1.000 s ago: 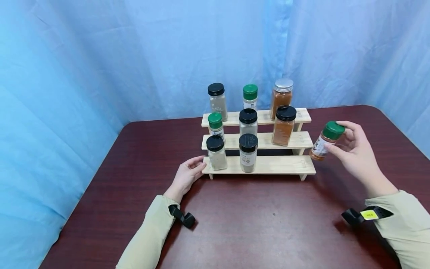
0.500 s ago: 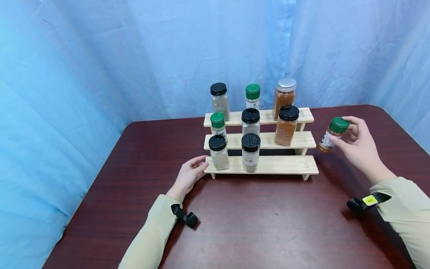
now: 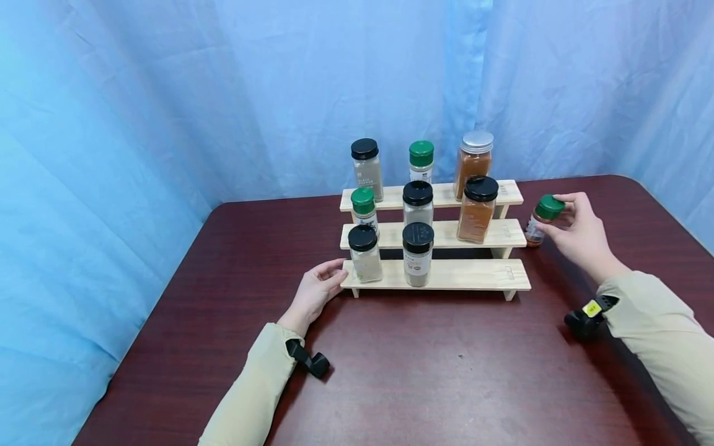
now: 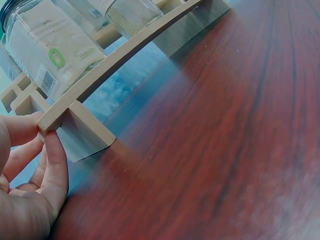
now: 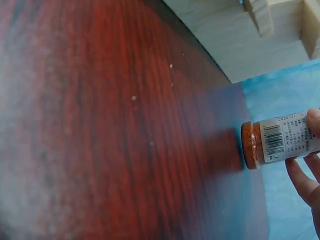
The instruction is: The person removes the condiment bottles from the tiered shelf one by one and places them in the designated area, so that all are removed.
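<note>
A three-tier wooden spice rack [image 3: 468,272] stands on the table with jars on every step. My left hand [image 3: 313,291] pinches the left end of its lowest step; in the left wrist view the thumb [image 4: 22,129] lies on top and a finger below. To the rack's right, level with the middle step, my right hand [image 3: 582,232] holds a green-capped spice jar [image 3: 545,210] by its cap and upper side. The jar has reddish-orange contents and a white label. Its base [image 5: 250,145] is close over the table in the right wrist view, the jar nearly upright.
On the front step stand two black-lidded jars, one a pale jar [image 3: 365,257], the other a labelled shaker [image 3: 418,257]. Behind are an orange-brown jar [image 3: 476,214], a silver-lidded jar [image 3: 473,164] and several others. Blue curtains [image 3: 279,93] hang around the dark wooden table [image 3: 401,371].
My right hand has carried the green-capped jar from beside the front step back toward the middle step, and the jar has become more upright. My left hand keeps its grip on the rack.
</note>
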`<state>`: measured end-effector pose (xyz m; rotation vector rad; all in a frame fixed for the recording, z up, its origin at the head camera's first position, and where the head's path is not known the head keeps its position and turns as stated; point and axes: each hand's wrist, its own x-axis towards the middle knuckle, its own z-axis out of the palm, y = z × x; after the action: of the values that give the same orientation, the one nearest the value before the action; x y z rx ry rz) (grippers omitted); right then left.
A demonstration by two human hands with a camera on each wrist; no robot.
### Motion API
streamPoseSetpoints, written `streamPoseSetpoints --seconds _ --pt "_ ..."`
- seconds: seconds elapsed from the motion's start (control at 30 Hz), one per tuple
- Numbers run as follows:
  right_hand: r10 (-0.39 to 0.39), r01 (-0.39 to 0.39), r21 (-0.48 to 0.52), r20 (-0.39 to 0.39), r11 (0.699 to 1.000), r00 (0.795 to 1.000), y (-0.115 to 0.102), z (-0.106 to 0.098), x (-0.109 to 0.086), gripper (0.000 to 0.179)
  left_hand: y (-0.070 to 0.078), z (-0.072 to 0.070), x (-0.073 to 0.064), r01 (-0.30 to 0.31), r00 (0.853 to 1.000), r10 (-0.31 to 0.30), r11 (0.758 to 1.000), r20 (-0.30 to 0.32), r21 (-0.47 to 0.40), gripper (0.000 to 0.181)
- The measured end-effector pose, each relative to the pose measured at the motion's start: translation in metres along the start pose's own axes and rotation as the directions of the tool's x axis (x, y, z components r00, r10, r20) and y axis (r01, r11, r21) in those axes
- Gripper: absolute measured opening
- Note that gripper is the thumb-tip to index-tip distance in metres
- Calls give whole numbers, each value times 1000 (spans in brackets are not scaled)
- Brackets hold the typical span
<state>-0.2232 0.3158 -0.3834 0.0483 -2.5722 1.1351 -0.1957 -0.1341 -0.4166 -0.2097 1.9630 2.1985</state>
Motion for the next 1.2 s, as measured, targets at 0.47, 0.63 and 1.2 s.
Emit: streamPoseSetpoints --seconds 0.47,0.63,1.2 --pt "22 -21 -47 14 999 1000 5 6 12 58 -2 0 0 0 1000 0 1000 9 -1 39" --pt "13 -12 -52 5 999 1000 6 7 14 57 -1 0 1 0 1000 0 1000 7 3 39" --pt "9 -5 -74 52 997 999 3 4 18 57 -1 0 1 -3 1000 3 1000 -5 -2 39"
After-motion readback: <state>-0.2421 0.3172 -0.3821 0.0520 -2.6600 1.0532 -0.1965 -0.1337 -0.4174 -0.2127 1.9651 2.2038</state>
